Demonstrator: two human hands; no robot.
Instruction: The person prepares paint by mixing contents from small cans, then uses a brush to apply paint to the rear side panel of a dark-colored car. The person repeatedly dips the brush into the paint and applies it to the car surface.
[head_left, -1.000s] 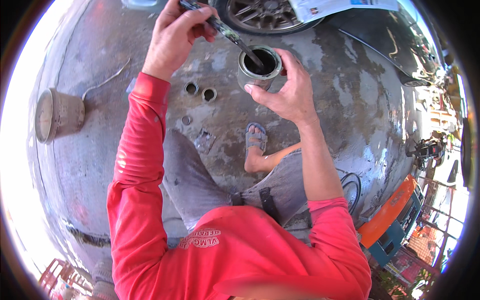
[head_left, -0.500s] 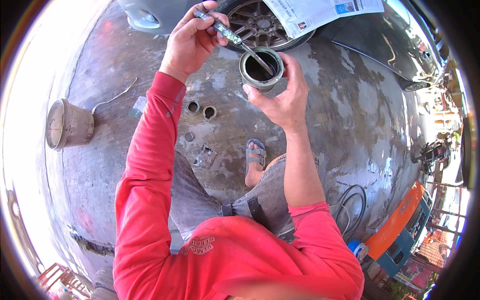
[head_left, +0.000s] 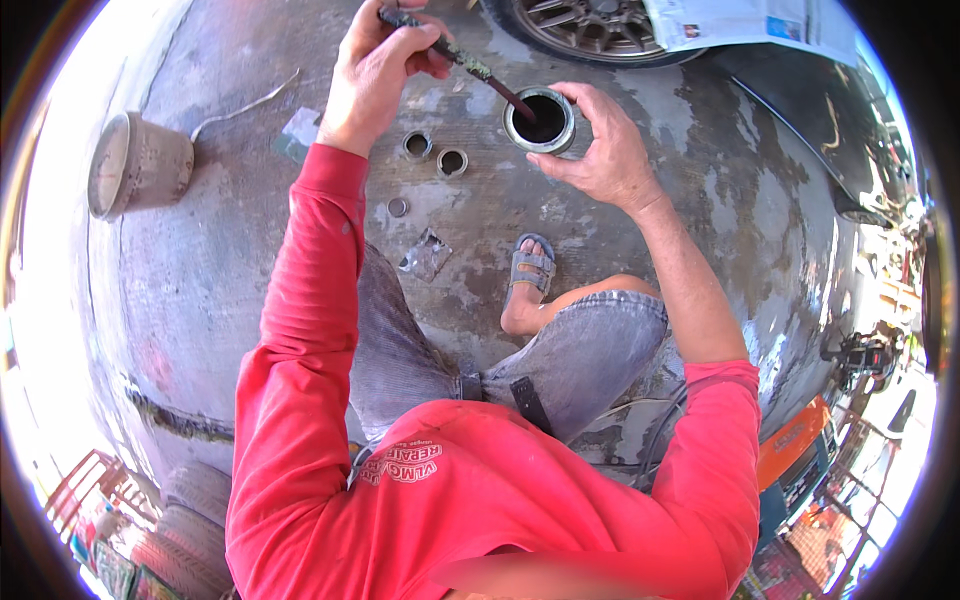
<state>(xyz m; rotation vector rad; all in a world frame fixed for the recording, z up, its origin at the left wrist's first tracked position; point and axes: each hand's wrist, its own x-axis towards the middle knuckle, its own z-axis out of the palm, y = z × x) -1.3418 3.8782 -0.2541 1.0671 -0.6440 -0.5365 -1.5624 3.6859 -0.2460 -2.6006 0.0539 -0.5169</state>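
My left hand [head_left: 375, 85] is closed on a long, paint-spattered stirring stick [head_left: 463, 60], whose lower end dips into a small metal can [head_left: 565, 124] with dark contents. My right hand [head_left: 610, 160] grips that can from the side, thumb underneath its rim and fingers curled round the far side. Below and left of it, two smaller open cans [head_left: 452, 162] stand on the wet, stained concrete floor [head_left: 250, 230], with a small round cap [head_left: 398, 207] and a flat torn scrap [head_left: 425, 253] nearby.
A car wheel [head_left: 575, 25] with printed paper [head_left: 750, 30] over it is at the top. A grimy bucket [head_left: 140, 165] with a cord stands left. Stacked tyres [head_left: 185, 530] are lower left; a hose, an orange panel [head_left: 785, 445] and clutter line the right.
The stick has shifted inside the can, its end now further left than half a second ago. The can and my right hand sit slightly right in the picture, and the whole view has shifted.
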